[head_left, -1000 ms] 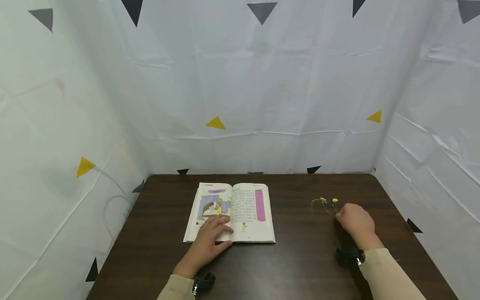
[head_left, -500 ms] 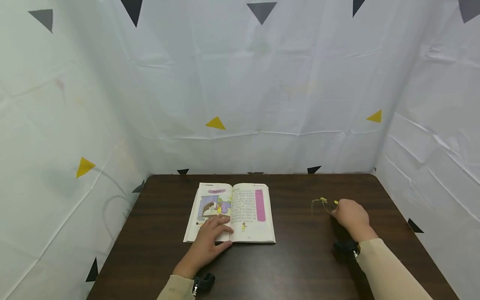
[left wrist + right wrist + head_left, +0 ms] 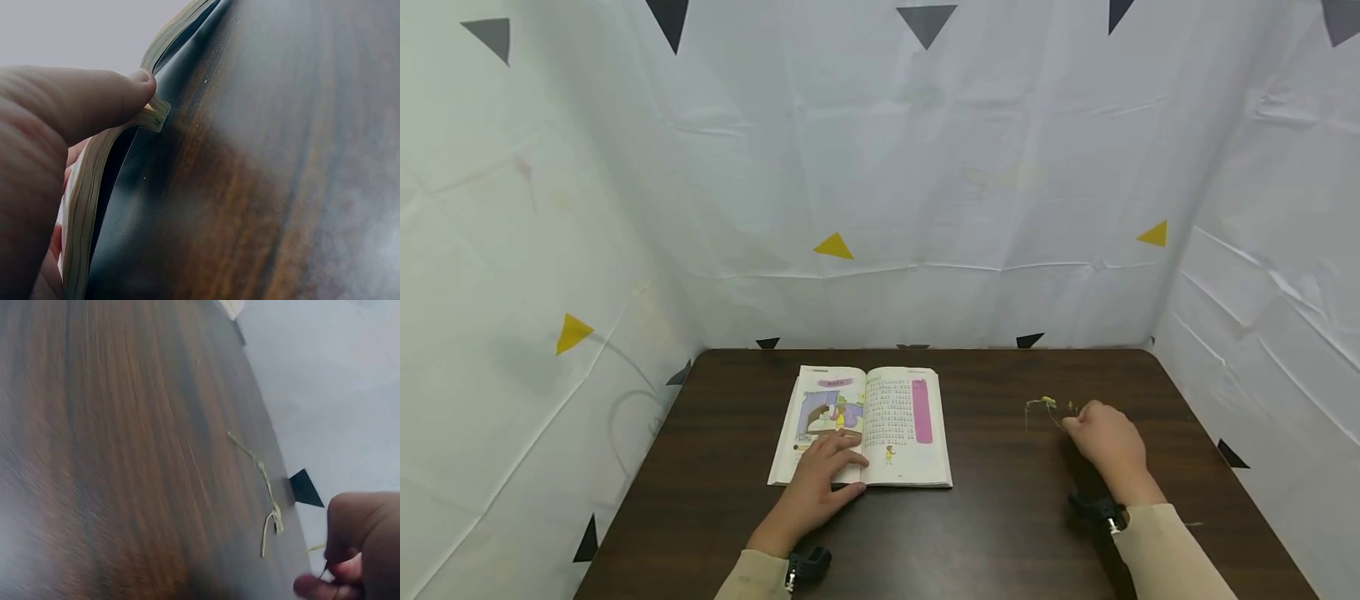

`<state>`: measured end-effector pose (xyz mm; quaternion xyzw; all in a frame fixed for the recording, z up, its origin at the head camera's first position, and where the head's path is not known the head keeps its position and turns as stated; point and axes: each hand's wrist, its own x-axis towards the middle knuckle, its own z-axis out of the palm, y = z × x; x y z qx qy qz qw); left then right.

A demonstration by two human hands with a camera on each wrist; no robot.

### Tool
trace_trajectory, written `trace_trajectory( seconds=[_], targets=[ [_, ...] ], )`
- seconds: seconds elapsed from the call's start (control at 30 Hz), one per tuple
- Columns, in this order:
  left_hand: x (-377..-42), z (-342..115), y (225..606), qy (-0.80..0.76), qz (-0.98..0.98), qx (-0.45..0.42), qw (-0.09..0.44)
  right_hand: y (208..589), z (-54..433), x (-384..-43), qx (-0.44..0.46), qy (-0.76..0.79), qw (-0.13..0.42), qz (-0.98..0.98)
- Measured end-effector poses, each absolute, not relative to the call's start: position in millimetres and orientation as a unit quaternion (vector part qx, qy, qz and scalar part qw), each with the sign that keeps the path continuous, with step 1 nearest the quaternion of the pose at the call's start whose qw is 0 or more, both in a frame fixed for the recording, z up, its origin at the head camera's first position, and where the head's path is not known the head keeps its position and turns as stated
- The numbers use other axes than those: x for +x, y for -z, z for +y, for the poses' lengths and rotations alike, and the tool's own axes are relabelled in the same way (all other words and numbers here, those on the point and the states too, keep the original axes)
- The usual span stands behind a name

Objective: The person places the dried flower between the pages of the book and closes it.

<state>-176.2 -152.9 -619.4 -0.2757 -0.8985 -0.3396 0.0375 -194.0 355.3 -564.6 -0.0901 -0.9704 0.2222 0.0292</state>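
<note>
Left hand [image 3: 820, 473], fingers loosely spread, resting on lower part of open book [image 3: 910, 458], mostly left page. Right hand [image 3: 1107, 443], fingers curled, pinching thin flower stem [image 3: 324, 570] at right side of desk [image 3: 970, 533]. Yellow flower [image 3: 1048, 402], stem bent, lying between book and right hand. White sheet [image 3: 925, 167] behind, with triangles [image 3: 835, 247].

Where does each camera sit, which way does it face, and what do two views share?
Head: on the person's head, facing forward and down at the table, book and backdrop; left hand, right hand and sleeves show.
Left wrist: on that wrist, facing along the book's near edge; mainly the thumb shows.
Right wrist: on that wrist, facing across the table past a sprig; part of the right hand shows.
Shared: head and right wrist both show the sprig.
</note>
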Motion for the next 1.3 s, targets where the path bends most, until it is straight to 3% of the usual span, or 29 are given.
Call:
trace_trajectory(
  seconds=[0.27, 0.67, 1.3],
  targets=[
    [-174, -153, 621, 0.341, -0.898, -0.275, 0.036, 576, 347, -175, -0.085, -0.274, 0.134, -0.949],
    [-175, -155, 623, 0.336, -0.901, -0.271, 0.038, 581, 318, -165, -0.129, -0.336, 0.19, -0.914],
    [-174, -151, 617, 0.338, -0.897, -0.28, 0.06, 574, 221, -173, -0.124, -0.601, 0.053, -0.788]
  ],
)
